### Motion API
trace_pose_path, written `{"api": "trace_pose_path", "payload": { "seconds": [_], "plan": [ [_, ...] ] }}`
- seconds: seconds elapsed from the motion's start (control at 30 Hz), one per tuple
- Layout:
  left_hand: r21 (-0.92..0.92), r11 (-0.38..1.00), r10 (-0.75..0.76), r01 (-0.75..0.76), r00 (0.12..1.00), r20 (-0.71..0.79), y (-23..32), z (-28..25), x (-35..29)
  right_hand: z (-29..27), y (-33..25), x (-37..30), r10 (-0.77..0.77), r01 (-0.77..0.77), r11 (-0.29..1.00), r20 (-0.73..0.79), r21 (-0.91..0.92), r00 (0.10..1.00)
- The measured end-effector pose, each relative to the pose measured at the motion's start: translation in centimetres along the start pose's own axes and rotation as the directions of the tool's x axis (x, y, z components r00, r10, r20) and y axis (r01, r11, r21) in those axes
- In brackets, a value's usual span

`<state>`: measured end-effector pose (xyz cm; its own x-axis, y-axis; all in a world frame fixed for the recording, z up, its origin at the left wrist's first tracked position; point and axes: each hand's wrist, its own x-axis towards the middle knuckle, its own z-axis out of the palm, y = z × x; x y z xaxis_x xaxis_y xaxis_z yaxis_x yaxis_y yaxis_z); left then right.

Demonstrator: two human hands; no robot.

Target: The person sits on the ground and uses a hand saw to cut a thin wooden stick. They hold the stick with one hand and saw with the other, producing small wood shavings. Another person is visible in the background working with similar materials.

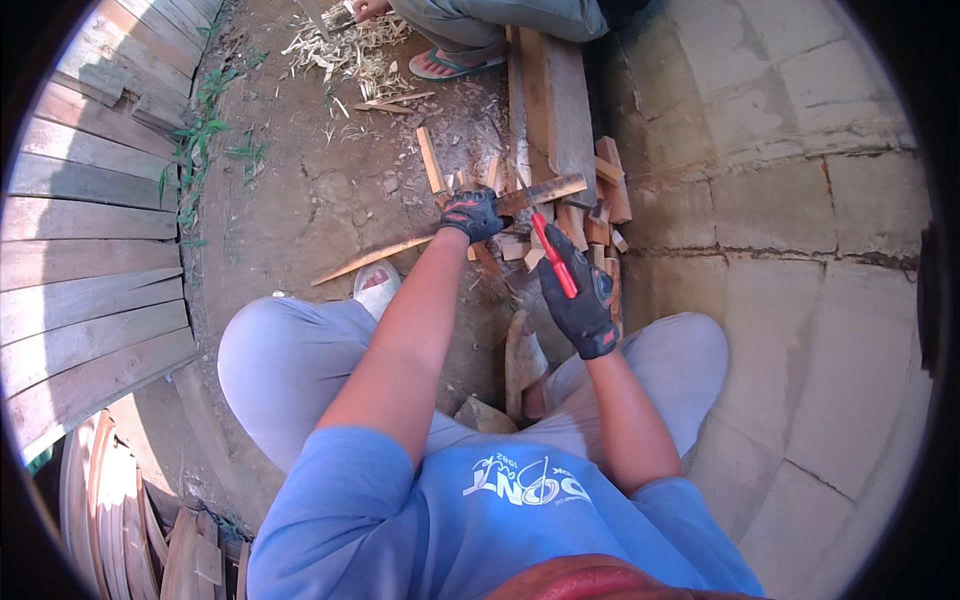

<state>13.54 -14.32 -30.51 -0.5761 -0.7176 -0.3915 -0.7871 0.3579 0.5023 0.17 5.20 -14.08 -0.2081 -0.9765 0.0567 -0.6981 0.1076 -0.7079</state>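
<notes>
My left hand [470, 216], in a black glove with red marks, is closed around a long wooden strip [545, 193]. The strip slants from the ground at the lower left up to the right, its right end over a wooden plank [556, 110]. In my right hand [578, 312], also gloved in black, is a red-handled saw [553, 252]. Its thin blade points away from me and crosses the strip just right of my left hand. How deep the blade sits in the wood I cannot tell.
Small wood blocks [612, 180] lie beside the plank and below the strip. A concrete wall [770, 210] rises on the right, a board fence [95, 235] on the left. Ahead, another person's sandaled foot [455, 66] stands near wood shavings [345, 50].
</notes>
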Motion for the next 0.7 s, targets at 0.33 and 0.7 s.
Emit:
{"api": "trace_pose_path", "payload": {
  "seconds": [0.33,0.7],
  "plan": [
    [-0.027,0.999,0.028,-0.029,0.999,-0.044,-0.4,1.1,1.2,1.4,-4.8,1.0,0.164,-0.171,0.973,-0.058,-0.153,0.985],
    [-0.122,0.991,-0.061,0.059,0.998,-0.013,0.6,1.3,0.7,0.1,-4.3,3.3,0.144,-0.163,0.975,-0.128,-0.153,0.981]
  ]
}}
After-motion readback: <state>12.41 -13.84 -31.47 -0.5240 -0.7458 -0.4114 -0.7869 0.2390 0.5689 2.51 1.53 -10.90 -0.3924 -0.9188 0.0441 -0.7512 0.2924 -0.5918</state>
